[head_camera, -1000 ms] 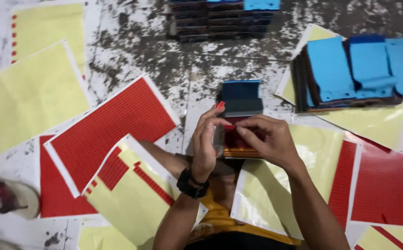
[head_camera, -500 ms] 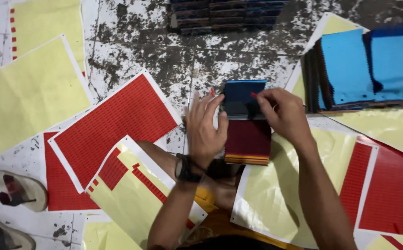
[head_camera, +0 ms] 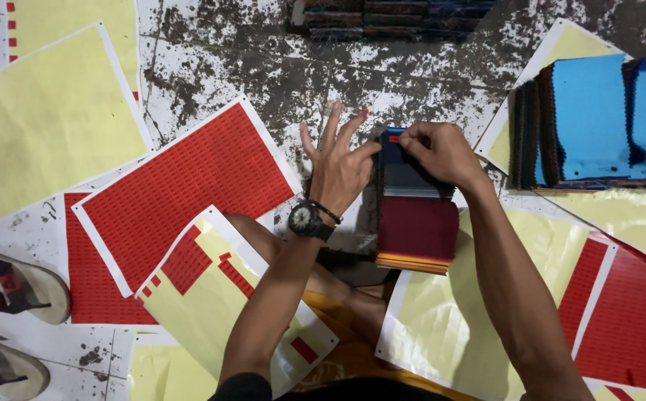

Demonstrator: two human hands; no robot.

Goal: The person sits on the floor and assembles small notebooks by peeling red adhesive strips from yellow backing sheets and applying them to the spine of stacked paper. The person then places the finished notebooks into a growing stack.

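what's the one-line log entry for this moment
left hand: open, fingers spread beside swatch stack | right hand: pinching small red sticker at stack's top edge | red sticker sheet on floor

Two hands at a stack of fabric swatches on a stained floor

The left hand (head_camera: 340, 165), fingers spread and a black watch (head_camera: 309, 220) on its wrist, rests against the swatch stack (head_camera: 417, 223), whose top piece is dark red. The right hand (head_camera: 438, 151) pinches a small red sticker (head_camera: 394, 139) at the stack's 12 o'clock edge. A full red sticker sheet (head_camera: 189, 186) lies at 9 o'clock, blue swatch piles (head_camera: 598, 119) at 2 o'clock, two sandals (head_camera: 14, 286) at 8 o'clock.
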